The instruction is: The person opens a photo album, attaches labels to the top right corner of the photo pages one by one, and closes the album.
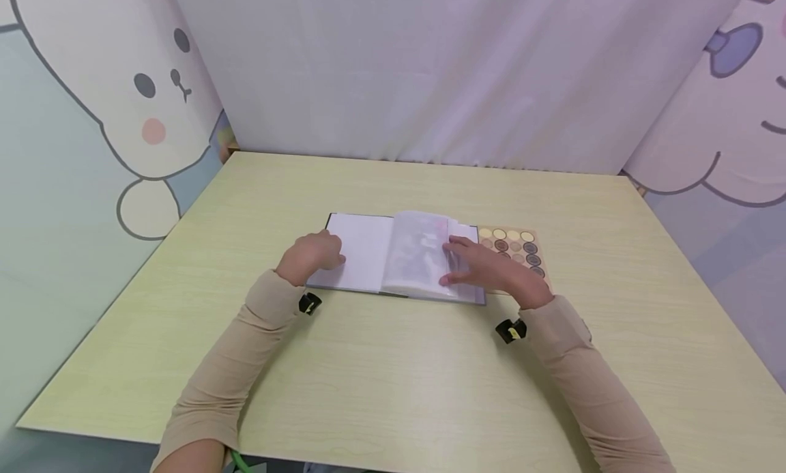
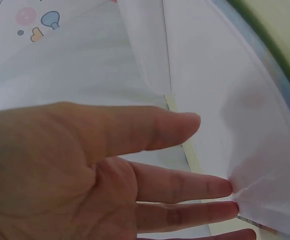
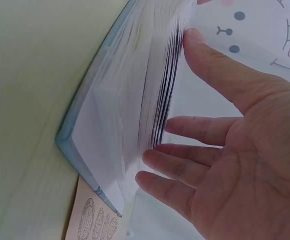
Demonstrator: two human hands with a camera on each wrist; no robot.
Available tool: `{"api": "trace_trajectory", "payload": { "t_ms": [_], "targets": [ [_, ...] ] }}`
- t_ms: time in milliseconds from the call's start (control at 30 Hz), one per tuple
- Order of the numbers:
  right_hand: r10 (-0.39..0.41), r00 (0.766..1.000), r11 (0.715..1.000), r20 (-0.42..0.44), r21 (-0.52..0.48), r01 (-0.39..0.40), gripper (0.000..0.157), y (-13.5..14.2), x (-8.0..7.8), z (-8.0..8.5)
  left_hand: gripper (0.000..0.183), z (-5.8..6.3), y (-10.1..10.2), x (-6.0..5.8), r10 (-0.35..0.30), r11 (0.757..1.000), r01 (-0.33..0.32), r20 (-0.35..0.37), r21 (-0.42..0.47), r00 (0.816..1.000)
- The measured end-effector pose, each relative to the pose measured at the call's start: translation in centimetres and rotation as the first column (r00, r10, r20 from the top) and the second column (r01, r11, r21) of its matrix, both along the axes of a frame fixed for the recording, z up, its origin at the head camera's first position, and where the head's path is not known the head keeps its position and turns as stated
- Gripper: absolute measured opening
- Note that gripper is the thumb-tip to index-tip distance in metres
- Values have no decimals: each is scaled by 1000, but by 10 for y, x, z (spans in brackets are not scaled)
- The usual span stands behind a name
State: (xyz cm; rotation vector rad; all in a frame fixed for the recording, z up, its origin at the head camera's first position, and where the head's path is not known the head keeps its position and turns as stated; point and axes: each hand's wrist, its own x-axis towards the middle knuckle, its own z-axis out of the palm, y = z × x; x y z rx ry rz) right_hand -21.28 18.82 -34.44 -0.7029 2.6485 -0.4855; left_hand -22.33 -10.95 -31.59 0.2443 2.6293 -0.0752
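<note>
An album (image 1: 364, 251) with clear sleeve-like pages lies open on the table, its white inside cover to the left. My left hand (image 1: 312, 254) rests on that cover near its left edge; in the left wrist view the fingers (image 2: 184, 187) are straight, with tips against the white sheet. The right hand (image 1: 485, 265) is at the right edge of the stack of pages (image 1: 419, 254). Its fingertips touch the page edges, thumb apart from the fingers, as the right wrist view shows. Partly under the album's right side is a tan card (image 1: 514, 237) with round coin-like discs.
The pale wooden table (image 1: 381, 377) carries the album and the card. A white curtain (image 1: 430, 70) hangs behind the table's far edge. Cartoon-printed panels (image 1: 80, 207) stand at both sides. A small black device (image 1: 511, 331) sits at each wrist.
</note>
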Motion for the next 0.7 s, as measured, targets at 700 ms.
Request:
{"api": "trace_trajectory", "payload": {
  "t_ms": [700],
  "targets": [
    [-2, 1000, 1000, -6, 6, 2, 82, -1, 1, -1, 32, 1, 15, 10, -124, 991, 124, -4, 47, 992]
  ]
}}
